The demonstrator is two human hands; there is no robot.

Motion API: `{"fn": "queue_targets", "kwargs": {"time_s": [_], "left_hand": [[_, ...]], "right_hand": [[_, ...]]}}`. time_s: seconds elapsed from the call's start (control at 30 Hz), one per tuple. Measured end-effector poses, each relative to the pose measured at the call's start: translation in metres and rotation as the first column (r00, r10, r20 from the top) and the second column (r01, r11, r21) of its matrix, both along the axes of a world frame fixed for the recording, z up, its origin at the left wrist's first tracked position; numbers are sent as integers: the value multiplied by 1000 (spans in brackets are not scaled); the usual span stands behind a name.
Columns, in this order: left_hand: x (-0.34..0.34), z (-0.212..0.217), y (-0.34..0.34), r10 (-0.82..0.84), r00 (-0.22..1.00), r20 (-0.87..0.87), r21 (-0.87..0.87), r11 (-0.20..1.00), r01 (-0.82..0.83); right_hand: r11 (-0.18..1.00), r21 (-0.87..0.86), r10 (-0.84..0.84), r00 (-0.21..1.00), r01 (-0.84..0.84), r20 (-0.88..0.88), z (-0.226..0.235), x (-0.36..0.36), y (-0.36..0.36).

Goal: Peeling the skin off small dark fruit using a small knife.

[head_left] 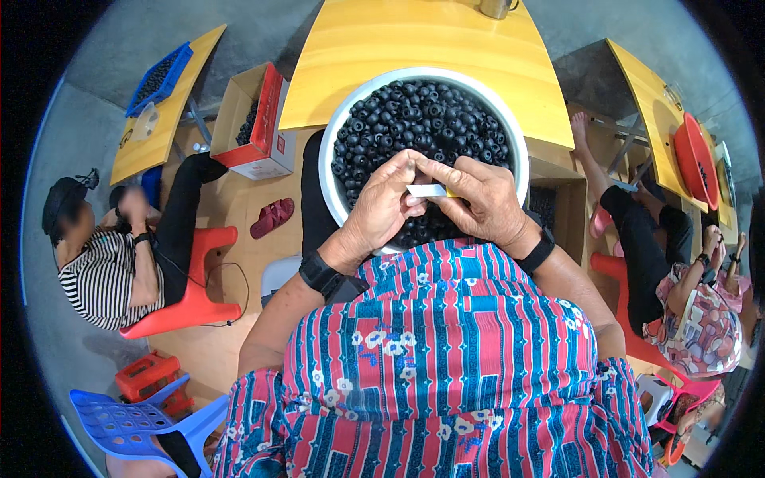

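Centrally, your right hand [482, 195] grips a flat pale tool [425, 191] above the white-rimmed basin [518, 147] of dark round pieces [422, 115]; your left hand [381, 197] curls close beside it, its contents too hidden to tell.

Present: grey wall [46, 239], far left; tan floor [239, 199], left of centre; yellow table [422, 40], top centre; second table [177, 102], upper left; third table [642, 92], upper right; red stool [187, 296], middle left; second stool [612, 269], middle right; blue chair [137, 435], lower left.
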State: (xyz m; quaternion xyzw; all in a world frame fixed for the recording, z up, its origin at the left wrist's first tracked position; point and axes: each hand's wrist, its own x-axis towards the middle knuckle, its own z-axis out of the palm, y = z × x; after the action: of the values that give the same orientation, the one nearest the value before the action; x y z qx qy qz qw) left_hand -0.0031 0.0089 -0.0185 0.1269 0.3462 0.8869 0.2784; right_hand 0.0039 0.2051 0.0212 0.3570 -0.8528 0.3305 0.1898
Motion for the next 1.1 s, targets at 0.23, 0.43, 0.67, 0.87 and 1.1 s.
{"fn": "queue_targets", "kwargs": {"time_s": [0.23, 0.43, 0.67, 0.87, 1.1], "left_hand": [[3, 3, 6, 70, 997, 34, -89, 994, -67], [2, 12, 4, 132, 991, 17, -105, 986, -130], [5, 18, 3, 67, 995, -76, -132, 988, -77], [6, 16, 3, 50, 979, -197, -209, 974, -91], [6, 15, 3, 46, 966, -256, -255, 960, -113]], "right_hand": [[994, -73, 75, 997, -76, -11, 0, -2, 1], [987, -144, 77, 996, -71, 37, 8, 0, 4], [996, -90, -2, 997, 8, 72, 7, 1, 2], [997, -69, -24, 997, 28, 68, 8, 3, 3], [997, -73, -25, 998, 29, 58, 8, 2, 2]]}}
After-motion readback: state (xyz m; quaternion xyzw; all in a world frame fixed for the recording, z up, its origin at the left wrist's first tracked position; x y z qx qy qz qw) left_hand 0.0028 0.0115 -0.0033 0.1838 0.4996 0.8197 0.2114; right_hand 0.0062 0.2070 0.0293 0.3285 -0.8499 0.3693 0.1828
